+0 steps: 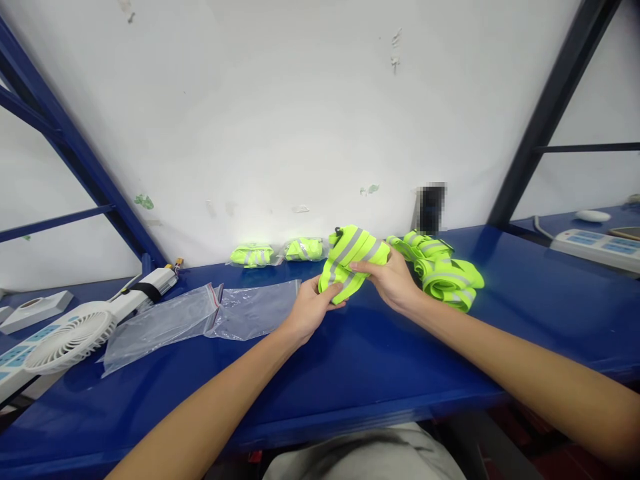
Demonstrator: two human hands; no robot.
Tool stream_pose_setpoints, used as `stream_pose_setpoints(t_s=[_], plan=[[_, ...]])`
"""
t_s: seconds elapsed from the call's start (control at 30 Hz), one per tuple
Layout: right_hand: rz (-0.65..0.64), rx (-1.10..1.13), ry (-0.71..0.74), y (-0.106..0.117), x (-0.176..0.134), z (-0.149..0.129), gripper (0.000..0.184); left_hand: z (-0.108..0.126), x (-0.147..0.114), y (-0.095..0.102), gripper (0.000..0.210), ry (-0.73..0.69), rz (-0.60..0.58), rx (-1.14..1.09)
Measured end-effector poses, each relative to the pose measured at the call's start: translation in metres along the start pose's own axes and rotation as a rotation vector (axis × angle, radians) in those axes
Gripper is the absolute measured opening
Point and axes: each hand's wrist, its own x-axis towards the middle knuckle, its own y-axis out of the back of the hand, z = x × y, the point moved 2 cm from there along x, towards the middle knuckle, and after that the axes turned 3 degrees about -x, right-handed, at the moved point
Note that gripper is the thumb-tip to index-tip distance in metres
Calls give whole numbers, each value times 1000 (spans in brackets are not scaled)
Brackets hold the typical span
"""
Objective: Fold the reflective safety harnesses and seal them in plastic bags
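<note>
Both hands hold a folded fluorescent yellow-green reflective strap [353,257] with grey stripes, raised above the blue table [400,373]. My left hand [313,310] grips its lower left part, thumb on the front. On the right edge my right hand [390,277] pinches it between thumb and fingers. A small black piece shows at the strap's top. Just beyond my right hand lies a loose heap of similar reflective straps [450,277]. To the left of my left hand, a clear zip bag [255,310] lies flat, beside another clear zip bag [165,327].
Against the wall [280,133] sit two bagged yellow-green bundles, the left bundle [251,255] and the right bundle [304,249]. A white fan [73,337] lies on a power strip [15,363] at left. A pixelated dark object [433,208] stands behind the straps. Metal posts flank the table.
</note>
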Motion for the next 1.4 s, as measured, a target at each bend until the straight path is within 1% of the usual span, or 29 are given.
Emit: stream_pose_setpoints(t_s=[0.07,0.17,0.27,0.37,0.47,0.53,0.63,0.67,0.73,0.87,0.93,0.97,1.07,1.1,1.17,1.23,1.3,1.37,1.4], plan=[[15,-38,33,0,2,3,43,1,0,0,29,-7,32,-13],[42,-111,87,2,3,4,41,4,0,-1,34,8,69,-16],[52,-288,193,3,1,0,39,6,-1,-3,32,25,91,9],[-28,-520,375,2,-5,-6,39,8,-2,-4,29,15,117,25],[-144,-665,552,0,-10,-7,50,10,-4,-5,30,-11,135,5],[-194,-717,640,-1,-11,-6,53,12,-6,-6,42,-33,146,-30],[-271,-758,701,-1,-12,-3,48,14,-7,-6,81,-84,135,-33],[-301,-767,696,-1,-12,-2,47,14,-7,-6,90,-102,117,-18],[-356,-771,657,0,-12,-1,45,14,-8,-4,99,-135,59,9],[-400,-703,522,7,-10,-4,44,15,-10,-1,114,-178,-138,5],[-420,-644,445,11,-10,-7,44,17,-12,-1,117,-190,-198,12],[-445,-609,409,11,-10,-9,44,17,-12,-1,115,-197,-197,15],[-530,-524,324,8,-14,-12,49,17,-10,0,108,-227,-142,6],[-537,-519,308,6,-16,-11,52,16,-9,0,108,-236,-127,7],[-499,-549,290,3,-18,-9,58,15,-6,4,107,-230,-106,78],[-442,-593,278,1,-19,-7,59,17,-3,10,100,-218,-53,289],[-430,-606,252,0,-19,-7,54,24,-2,18,88,-266,45,608],[-462,-572,206,-2,-20,-9,49,35,-4,24,76,-435,158,889],[-493,-546,173,-3,-21,-10,48,40,-7,25,71,-541,174,976]])
